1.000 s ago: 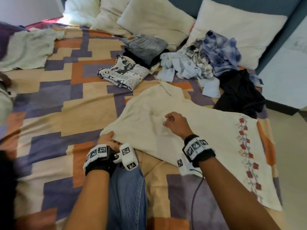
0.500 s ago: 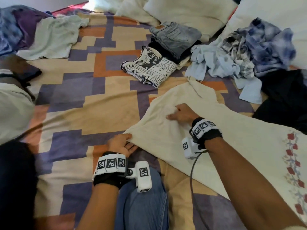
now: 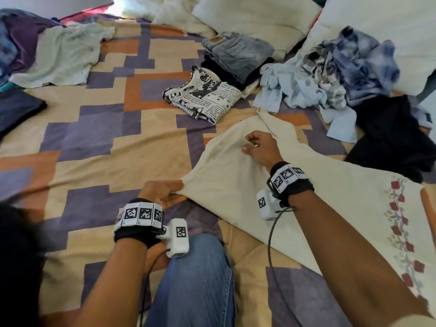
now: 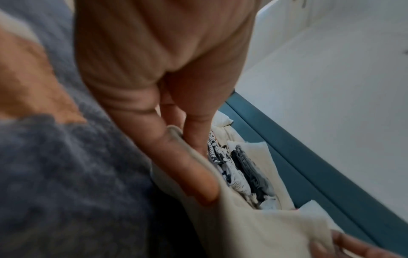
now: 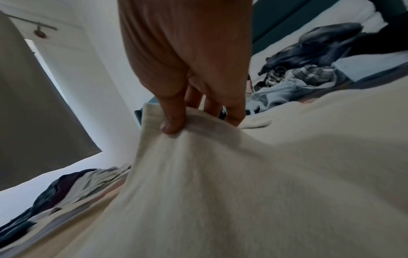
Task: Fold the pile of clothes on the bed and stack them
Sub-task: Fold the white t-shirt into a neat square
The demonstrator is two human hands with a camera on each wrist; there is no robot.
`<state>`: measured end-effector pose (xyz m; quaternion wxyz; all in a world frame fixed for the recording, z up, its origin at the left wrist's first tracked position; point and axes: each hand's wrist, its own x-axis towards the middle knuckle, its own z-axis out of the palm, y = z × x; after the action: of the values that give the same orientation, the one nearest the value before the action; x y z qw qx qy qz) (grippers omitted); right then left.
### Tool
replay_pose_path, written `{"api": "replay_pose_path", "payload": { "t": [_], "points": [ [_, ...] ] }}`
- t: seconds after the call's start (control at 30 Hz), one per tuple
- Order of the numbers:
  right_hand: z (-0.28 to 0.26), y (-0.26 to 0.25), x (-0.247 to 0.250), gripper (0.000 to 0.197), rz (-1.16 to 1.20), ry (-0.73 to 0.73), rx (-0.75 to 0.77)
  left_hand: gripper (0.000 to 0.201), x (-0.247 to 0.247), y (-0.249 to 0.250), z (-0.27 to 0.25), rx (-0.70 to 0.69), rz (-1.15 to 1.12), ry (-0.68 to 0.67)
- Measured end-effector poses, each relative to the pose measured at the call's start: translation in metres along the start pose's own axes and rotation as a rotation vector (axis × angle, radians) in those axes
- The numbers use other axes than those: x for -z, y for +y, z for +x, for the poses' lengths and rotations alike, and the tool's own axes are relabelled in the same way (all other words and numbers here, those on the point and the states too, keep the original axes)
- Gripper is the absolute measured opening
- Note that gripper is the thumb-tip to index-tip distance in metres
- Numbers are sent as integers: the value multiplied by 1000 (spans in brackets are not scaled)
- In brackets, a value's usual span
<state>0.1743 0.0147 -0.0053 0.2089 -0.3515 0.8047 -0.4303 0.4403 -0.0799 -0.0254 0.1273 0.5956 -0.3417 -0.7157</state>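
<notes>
We kneel on a bed (image 3: 99, 147) covered in a patchwork of purple, orange and tan blocks, one knee in blue jeans (image 3: 195, 279) showing at the bottom. At far left, loose garments, a pale green shirt (image 3: 68, 53) among them, lie apart from our work. Our left hand (image 3: 162, 194) rests low on the bedspread, and its grip pinches a corner of a cream garment (image 3: 295, 201) between thumb and fingers; the left wrist view shows the cloth edge (image 4: 183, 139) caught there. We judge this hold is meant to anchor the corner so the fabric pulls flat. Beyond it sits a folded stack: a newspaper-print top (image 3: 205, 95) beside folded grey jeans (image 3: 238, 53) on darker items, kept clear, we think, as the place for finished pieces. Our right hand (image 3: 259, 147) is further up the same garment, fingers curled and pinching a raised ridge of cloth, which the right wrist view confirms as the fabric (image 5: 198, 157) tents up under the fingertips (image 5: 174, 125). We read this as lifting a layer to straighten or turn it for a fold. The cream garment lies spread in the middle right of the bed, its long axis running from the narrow strap end near the stack, down and rightward to the wide hem with red flower embroidery (image 3: 401, 232). At right an unfolded heap (image 3: 342, 74) of blue and checked clothes and a black garment (image 3: 389, 138) wait against white pillows (image 3: 259, 17).
</notes>
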Motion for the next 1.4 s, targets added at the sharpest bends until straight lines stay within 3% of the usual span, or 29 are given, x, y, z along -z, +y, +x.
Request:
{"api": "replay_pose_path", "payload": {
  "t": [0.1, 0.17, 0.27, 0.4, 0.57, 0.7, 0.83, 1.0, 1.07, 1.13, 1.2, 1.27, 1.33, 1.4],
  "points": [
    [-26, -7, 5, 31, 34, -12, 54, 4, 5, 5, 5, -21, 80, -14],
    [-56, -9, 12, 23, 24, 19, 155, 7, 9, 7, 8, -48, 153, -35],
    [-112, 7, 15, 27, -158, 30, 287, 6, 14, 7, 12, -44, 221, -78],
    [-174, 50, 0, 64, -222, 54, 150, 3, 16, -1, 15, -66, 213, -92],
    [-204, 61, -15, 51, -137, 154, -25, 9, 23, -8, 14, -78, 141, -117],
    [-203, 55, -13, 43, -98, 211, -97, 6, 28, -13, 14, -114, 88, -75],
    [-203, 50, -5, 41, -114, 109, -132, 8, 26, -15, 18, -114, 67, -39],
    [-160, 32, 15, 10, -37, 365, -214, 41, 17, -9, 19, -122, 200, 16],
    [-133, 25, 15, 34, -60, 289, -299, 51, 12, -4, 17, -151, 299, 32],
    [-108, 20, 7, 63, -124, 135, -434, 57, 7, 2, 14, -74, 367, 19],
    [-91, 26, -1, 75, -172, 50, -532, 51, 5, 6, 12, -50, 441, 15],
    [-83, 39, -3, 56, -79, 140, -555, 41, 6, 7, 11, -76, 441, 34],
    [-84, 57, 1, 30, 164, 343, -599, 36, 8, 3, 11, -71, 367, 26],
    [-91, 75, 6, 20, 374, 494, -661, 36, 9, -1, 10, -67, 262, 1]
  ]
}}
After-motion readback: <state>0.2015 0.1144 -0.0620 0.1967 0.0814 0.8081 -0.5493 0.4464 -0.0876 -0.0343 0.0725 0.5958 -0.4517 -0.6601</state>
